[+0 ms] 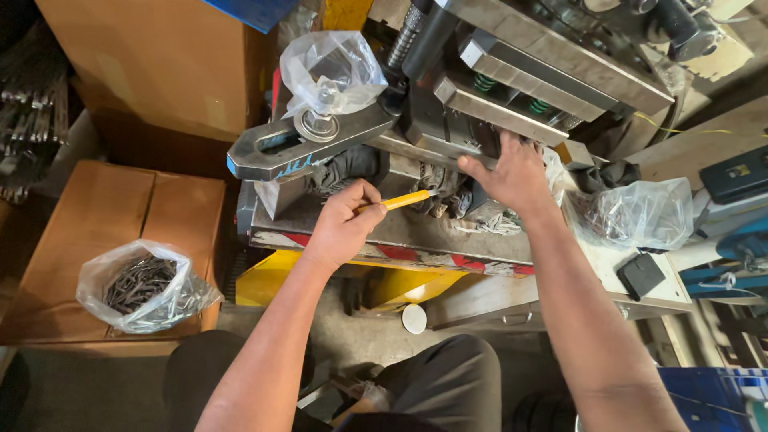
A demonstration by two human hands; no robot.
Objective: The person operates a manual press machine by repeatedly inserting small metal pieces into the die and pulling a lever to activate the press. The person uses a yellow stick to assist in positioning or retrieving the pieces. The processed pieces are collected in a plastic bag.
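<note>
My left hand (340, 228) grips a yellow-handled tool (406, 199), fingers closed; right hand (512, 172) fingers spread on the press die (512, 96) (feeding step, I judge); steady aim needed.

Left hand (342, 224) grips a yellow tool (404, 199); past its fingertips rags (436, 186) crowd the press bed (416, 232), and a steel clamp bar (308, 144) with a bagged bolt (328, 76) blocks the way just above its knuckles. Right hand (512, 172) has its fingertips hard against the die block (496, 112), no gap beyond them; a plastic bag (640, 212) sits near its outer side. Open bed strip lies between the two hands, below the fingers.
</note>
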